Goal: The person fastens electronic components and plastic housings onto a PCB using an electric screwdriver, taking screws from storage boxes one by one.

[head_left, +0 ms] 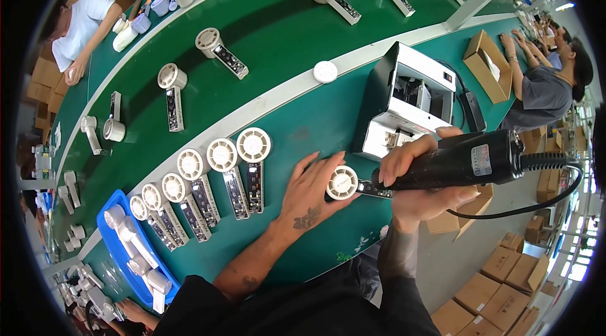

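Note:
My left hand [309,200] lies on the green bench and grips the round white head of a handheld fan [342,182]. The fan's handle is uncovered, so its dark circuit board shows, pointing right. In my right hand [420,206] is a black electric screwdriver [451,162], lying almost level, with a cable leaving its rear. Its nose is close over the fan's handle; my fingers hide the tip, and I cannot tell if it touches. Just beyond my right hand stands a black-and-white box-shaped machine [374,106] with an open front.
Left of my hands, several handheld fans [237,175] lie in a row beside a blue tray [113,242] of white parts. More fans [175,106] lie on the green conveyor belt [271,27]. A white disc [326,71] rests on the rail. Co-workers sit at both sides.

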`<action>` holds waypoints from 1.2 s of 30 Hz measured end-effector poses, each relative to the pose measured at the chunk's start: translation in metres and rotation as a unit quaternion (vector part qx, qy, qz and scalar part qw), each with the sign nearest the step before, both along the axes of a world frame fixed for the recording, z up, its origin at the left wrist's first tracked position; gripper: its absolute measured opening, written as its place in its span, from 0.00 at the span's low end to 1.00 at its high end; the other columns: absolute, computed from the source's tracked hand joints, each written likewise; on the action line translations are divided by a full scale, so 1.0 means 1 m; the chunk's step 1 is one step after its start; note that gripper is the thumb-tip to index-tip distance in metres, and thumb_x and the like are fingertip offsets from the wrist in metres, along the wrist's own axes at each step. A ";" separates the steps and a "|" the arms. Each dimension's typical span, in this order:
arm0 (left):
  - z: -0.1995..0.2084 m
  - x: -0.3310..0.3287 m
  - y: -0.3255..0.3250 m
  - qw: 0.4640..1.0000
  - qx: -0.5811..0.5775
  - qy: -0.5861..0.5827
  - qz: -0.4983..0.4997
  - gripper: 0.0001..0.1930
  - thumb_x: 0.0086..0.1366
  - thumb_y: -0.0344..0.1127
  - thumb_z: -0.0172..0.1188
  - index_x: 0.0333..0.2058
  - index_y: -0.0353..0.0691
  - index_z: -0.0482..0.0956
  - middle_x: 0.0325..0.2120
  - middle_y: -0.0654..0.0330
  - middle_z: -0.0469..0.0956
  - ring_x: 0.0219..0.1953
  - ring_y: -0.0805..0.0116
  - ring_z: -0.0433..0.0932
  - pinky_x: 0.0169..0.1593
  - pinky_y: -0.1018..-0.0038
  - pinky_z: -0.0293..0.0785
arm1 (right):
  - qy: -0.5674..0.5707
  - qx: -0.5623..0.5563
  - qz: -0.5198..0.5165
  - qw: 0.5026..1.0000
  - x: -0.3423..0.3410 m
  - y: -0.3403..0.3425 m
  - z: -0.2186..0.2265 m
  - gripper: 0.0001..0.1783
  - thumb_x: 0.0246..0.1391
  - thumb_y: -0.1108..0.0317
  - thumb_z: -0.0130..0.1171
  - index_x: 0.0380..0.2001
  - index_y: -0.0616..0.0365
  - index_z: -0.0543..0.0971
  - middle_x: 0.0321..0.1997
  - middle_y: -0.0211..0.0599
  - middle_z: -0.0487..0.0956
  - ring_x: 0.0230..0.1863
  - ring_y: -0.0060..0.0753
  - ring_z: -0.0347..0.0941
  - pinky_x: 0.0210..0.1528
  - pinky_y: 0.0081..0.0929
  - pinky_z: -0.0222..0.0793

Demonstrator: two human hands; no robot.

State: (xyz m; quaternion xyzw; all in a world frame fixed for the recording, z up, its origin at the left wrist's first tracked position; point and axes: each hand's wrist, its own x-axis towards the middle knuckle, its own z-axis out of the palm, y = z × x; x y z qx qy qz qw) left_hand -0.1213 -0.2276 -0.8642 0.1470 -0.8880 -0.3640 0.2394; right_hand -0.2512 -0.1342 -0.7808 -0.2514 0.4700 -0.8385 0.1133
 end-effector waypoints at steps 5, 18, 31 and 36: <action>-0.001 -0.001 0.001 1.000 0.006 0.000 0.001 0.39 0.55 0.45 0.76 0.62 0.35 0.70 0.48 0.55 0.81 0.53 0.61 0.79 0.69 0.60 0.60 | -0.001 -0.003 -0.017 1.000 0.002 -0.002 -0.007 0.57 0.47 0.11 0.42 0.58 0.54 0.61 0.18 0.38 0.67 0.12 0.32 0.63 0.14 0.31 0.63; -0.001 -0.001 0.000 1.000 -0.010 0.021 -0.010 0.39 0.54 0.43 0.76 0.61 0.34 0.71 0.47 0.55 0.81 0.52 0.60 0.80 0.68 0.58 0.61 | 0.062 0.003 -0.043 0.997 0.012 0.002 -0.014 0.53 0.48 0.12 0.43 0.48 0.56 0.63 0.16 0.38 0.68 0.12 0.33 0.64 0.14 0.30 0.64; -0.003 0.001 0.004 1.000 -0.007 0.011 -0.007 0.38 0.56 0.44 0.76 0.60 0.33 0.71 0.47 0.55 0.81 0.53 0.61 0.79 0.68 0.58 0.59 | 0.094 0.009 -0.108 0.990 -0.038 0.009 0.024 0.56 0.49 0.12 0.40 0.59 0.55 0.60 0.19 0.35 0.66 0.13 0.31 0.64 0.16 0.29 0.63; -0.002 0.003 0.002 1.000 -0.004 -0.004 -0.011 0.39 0.56 0.44 0.75 0.62 0.34 0.70 0.48 0.56 0.81 0.54 0.61 0.78 0.69 0.58 0.59 | 0.057 0.004 -0.065 0.996 -0.013 0.019 0.015 0.57 0.48 0.12 0.42 0.61 0.52 0.60 0.19 0.37 0.67 0.13 0.33 0.63 0.15 0.31 0.64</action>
